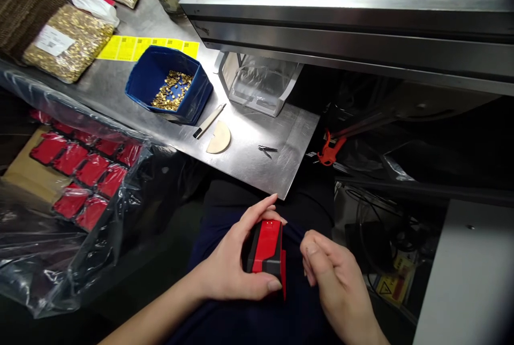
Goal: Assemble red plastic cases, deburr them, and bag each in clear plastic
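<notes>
Above my lap, my left hand [236, 259] grips a boxy red and black plastic housing [268, 243], thumb along its near side and fingers around its far side. A short distance to the right of it, my right hand [335, 272] is closed, thumb pressed against the curled index finger. Whatever might be pinched there is hidden. On the metal table beyond lie a small dark metal piece [267, 148], a cream half-round disc [219, 137] and a pale pen-like tool [209, 121]. A blue bin [138, 85] on that table contains many small brass-coloured parts [171, 92].
The metal table [249, 168] has a corner pointing toward me. Behind are a clear-fronted tray [259, 88], yellow labels [126, 49] and bags of brass parts [72, 47]. Several red housings [82, 165] lie under plastic at left. Orange-handled pliers [331, 151] hang at right.
</notes>
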Demonstrator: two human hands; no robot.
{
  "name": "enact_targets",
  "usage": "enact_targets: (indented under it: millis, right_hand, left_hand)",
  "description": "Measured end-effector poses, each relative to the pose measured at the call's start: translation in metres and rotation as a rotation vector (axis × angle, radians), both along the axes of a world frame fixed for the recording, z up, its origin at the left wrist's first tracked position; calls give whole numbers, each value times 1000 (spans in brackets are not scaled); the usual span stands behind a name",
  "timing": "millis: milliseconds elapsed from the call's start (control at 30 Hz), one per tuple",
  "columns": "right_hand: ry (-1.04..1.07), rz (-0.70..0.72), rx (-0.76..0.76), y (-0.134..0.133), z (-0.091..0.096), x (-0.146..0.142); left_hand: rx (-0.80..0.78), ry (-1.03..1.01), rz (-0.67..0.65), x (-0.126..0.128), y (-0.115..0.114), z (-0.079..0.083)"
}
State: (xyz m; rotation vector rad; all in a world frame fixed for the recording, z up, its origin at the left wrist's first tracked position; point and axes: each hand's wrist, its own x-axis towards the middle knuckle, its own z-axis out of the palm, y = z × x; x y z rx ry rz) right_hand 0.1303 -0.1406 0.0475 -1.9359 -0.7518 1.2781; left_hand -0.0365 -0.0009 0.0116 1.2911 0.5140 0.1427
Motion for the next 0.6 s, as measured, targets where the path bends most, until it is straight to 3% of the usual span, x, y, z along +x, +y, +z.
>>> enact_targets:
  millis: [200, 333, 600]
  right_hand:
    - [277, 61, 1, 8, 12, 0]
    - [213, 25, 20, 10, 15, -1]
    - [128, 205, 4, 7, 12, 3]
  left_hand:
    - [130, 5, 0, 0, -2, 1]
    - [167, 35, 9, 0, -4, 3]
    - [181, 47, 5, 1, -4, 5]
